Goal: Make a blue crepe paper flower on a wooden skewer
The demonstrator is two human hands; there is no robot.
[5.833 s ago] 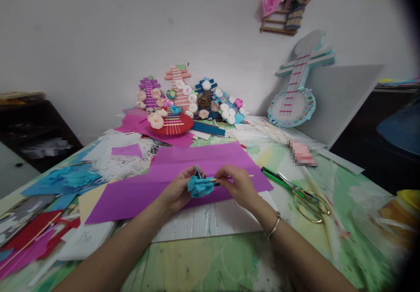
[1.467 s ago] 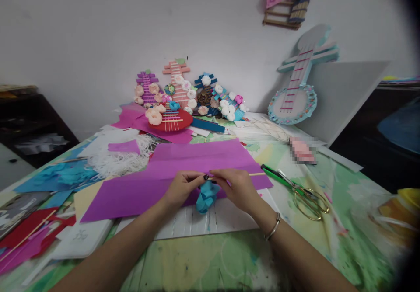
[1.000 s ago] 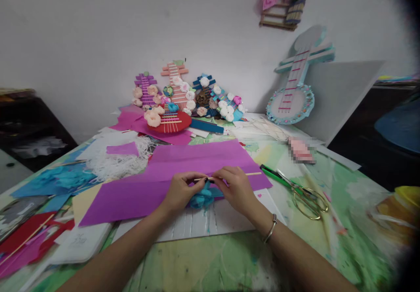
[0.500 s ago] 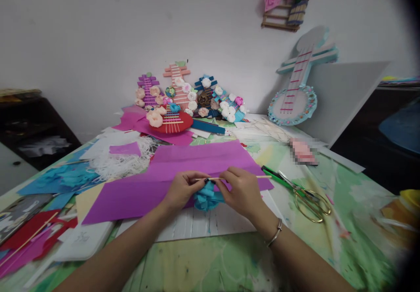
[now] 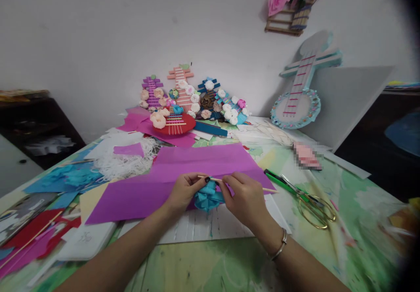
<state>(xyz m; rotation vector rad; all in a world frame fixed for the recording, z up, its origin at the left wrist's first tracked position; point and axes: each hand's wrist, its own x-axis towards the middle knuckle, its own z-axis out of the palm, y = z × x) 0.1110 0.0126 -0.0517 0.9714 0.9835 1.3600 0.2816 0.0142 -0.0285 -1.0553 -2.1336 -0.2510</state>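
Observation:
A blue crepe-paper flower (image 5: 207,199) hangs between my two hands, its petals crumpled and layered. The thumb and fingers of my left hand (image 5: 183,192) are closed in a pinch at the flower's upper edge. My right hand (image 5: 245,196) is closed around a thin wooden stick (image 5: 270,190), which passes over the top of the flower and pokes out past the knuckles on the right. Its other end shows near my left fingertips. Fingers partly hide where stick and paper meet. Beneath lie a large purple paper sheet (image 5: 200,158) and a white ridged board (image 5: 229,230).
Gold-handled scissors (image 5: 316,211) and a green-and-black cutter (image 5: 278,178) lie to the right. White shredded paper (image 5: 126,163), blue paper (image 5: 70,176) and a white box (image 5: 87,241) sit on the left. Several flower-decorated paper instruments (image 5: 173,122) lean along the wall.
The stick has tilted, its right end now lower and its left end raised. My hands stay close together at the flower. The whole view has shifted slightly.

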